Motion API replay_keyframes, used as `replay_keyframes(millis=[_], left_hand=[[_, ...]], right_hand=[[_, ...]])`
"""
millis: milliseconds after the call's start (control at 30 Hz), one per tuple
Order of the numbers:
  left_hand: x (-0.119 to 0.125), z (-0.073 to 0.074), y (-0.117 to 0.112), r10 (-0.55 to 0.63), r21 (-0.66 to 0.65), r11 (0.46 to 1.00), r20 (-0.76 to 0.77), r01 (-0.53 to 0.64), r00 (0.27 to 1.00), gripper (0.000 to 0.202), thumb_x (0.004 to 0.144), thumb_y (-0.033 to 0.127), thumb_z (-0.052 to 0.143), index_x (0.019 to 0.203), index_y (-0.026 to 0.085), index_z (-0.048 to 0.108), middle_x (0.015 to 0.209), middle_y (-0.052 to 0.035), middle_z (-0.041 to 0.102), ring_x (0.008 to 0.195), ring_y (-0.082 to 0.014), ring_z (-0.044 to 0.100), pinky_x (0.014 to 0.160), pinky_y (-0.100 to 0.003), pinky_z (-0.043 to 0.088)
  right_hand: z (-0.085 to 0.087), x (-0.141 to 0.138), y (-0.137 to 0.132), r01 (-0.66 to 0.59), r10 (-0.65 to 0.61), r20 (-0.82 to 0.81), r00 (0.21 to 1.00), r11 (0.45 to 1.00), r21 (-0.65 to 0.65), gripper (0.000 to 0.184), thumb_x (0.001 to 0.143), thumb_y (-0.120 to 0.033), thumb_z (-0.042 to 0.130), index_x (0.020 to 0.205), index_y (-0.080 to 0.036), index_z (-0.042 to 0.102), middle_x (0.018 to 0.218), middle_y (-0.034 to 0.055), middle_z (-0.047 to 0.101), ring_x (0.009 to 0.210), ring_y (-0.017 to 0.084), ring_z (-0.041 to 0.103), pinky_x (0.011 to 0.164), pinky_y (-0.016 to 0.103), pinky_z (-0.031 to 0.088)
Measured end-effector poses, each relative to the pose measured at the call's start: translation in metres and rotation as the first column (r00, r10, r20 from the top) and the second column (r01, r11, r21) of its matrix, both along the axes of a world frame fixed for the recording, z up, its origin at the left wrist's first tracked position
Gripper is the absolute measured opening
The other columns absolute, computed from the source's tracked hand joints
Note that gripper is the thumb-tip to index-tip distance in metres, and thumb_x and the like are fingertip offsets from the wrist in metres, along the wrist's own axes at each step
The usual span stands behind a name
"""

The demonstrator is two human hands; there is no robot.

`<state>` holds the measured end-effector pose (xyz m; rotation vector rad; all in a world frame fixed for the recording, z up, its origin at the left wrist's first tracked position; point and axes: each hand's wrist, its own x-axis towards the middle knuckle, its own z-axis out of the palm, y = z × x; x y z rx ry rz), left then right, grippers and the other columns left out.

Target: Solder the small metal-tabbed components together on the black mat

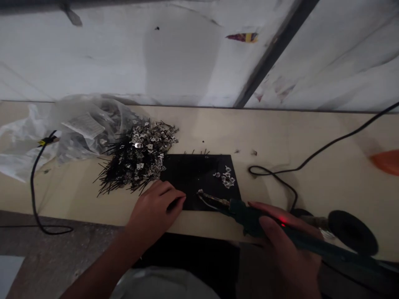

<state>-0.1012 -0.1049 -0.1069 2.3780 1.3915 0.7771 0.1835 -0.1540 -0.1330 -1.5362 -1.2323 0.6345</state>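
My right hand (293, 245) is wrapped round a dark green soldering gun (249, 218), with a red light glowing by the fingers. Its tip points left over a black mat (183, 170), and a small bright bit shows at the tip's end. My left hand (158, 203) is closed in a pinch at the mat's lower left edge, just left of the tip; what it pinches, if anything, is too small to make out. Beyond that hand lies a heap of small metal pieces with black wires (143, 153). A few shiny metal pieces (228, 178) sit on the mat's right side.
A clear plastic bag (84, 120) lies left of the heap. A spool (352, 232) stands right of my right hand. One black cable (308, 160) loops across the table at right, another (33, 187) at left. An orange object (386, 162) shows at the right edge. Behind rises a white wall (181, 54).
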Motion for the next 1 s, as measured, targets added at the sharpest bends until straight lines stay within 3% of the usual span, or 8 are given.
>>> replay_keyframes(millis=[200, 367, 667, 1000], left_hand=[[0.011, -0.003, 0.0, 0.066, 0.032, 0.997, 0.02, -0.066, 0.998, 0.011, 0.095, 0.017, 0.064, 0.087, 0.02, 0.072, 0.083, -0.0013, 0.072, 0.078, -0.0169, 0.064, 0.078, -0.034, 0.052], [0.014, -0.006, 0.001, 0.076, 0.034, 0.996, 0.025, -0.077, 0.997, 0.011, 0.093, 0.017, 0.065, 0.086, 0.02, 0.072, 0.081, -0.0012, 0.071, 0.077, -0.0178, 0.065, 0.08, -0.036, 0.052], [0.014, -0.005, 0.003, 0.071, 0.036, 0.997, 0.023, -0.071, 0.997, 0.012, 0.092, 0.016, 0.065, 0.082, 0.019, 0.071, 0.079, -0.0009, 0.071, 0.076, -0.0176, 0.064, 0.077, -0.036, 0.051], [0.015, -0.005, 0.003, 0.077, 0.03, 0.997, 0.015, -0.077, 0.997, 0.013, 0.093, 0.018, 0.064, 0.083, 0.02, 0.072, 0.08, -0.0016, 0.072, 0.077, -0.0172, 0.065, 0.077, -0.035, 0.051]], right_hand=[[-0.002, 0.0, -0.003, -0.014, 0.014, -0.017, 1.0, 1.0, 0.007, 0.015, 0.085, -0.04, 0.081, 0.094, -0.03, 0.086, 0.087, 0.0041, 0.081, 0.075, 0.023, 0.078, 0.065, 0.027, 0.064], [0.004, -0.007, -0.003, 0.063, -0.066, -0.057, 0.996, 0.996, -0.063, 0.021, 0.081, -0.047, 0.084, 0.09, -0.027, 0.086, 0.085, 0.006, 0.08, 0.078, 0.025, 0.078, 0.065, 0.03, 0.064], [-0.007, 0.0, -0.005, 0.016, -0.017, -0.043, 0.999, 1.0, -0.027, 0.016, 0.085, -0.039, 0.082, 0.096, -0.028, 0.086, 0.087, 0.0052, 0.08, 0.07, 0.022, 0.075, 0.065, 0.032, 0.064], [-0.002, -0.001, -0.003, -0.019, 0.017, 0.036, 0.999, 0.999, 0.036, 0.012, 0.087, -0.036, 0.08, 0.097, -0.032, 0.086, 0.088, 0.0022, 0.081, 0.07, 0.019, 0.076, 0.065, 0.026, 0.063]])
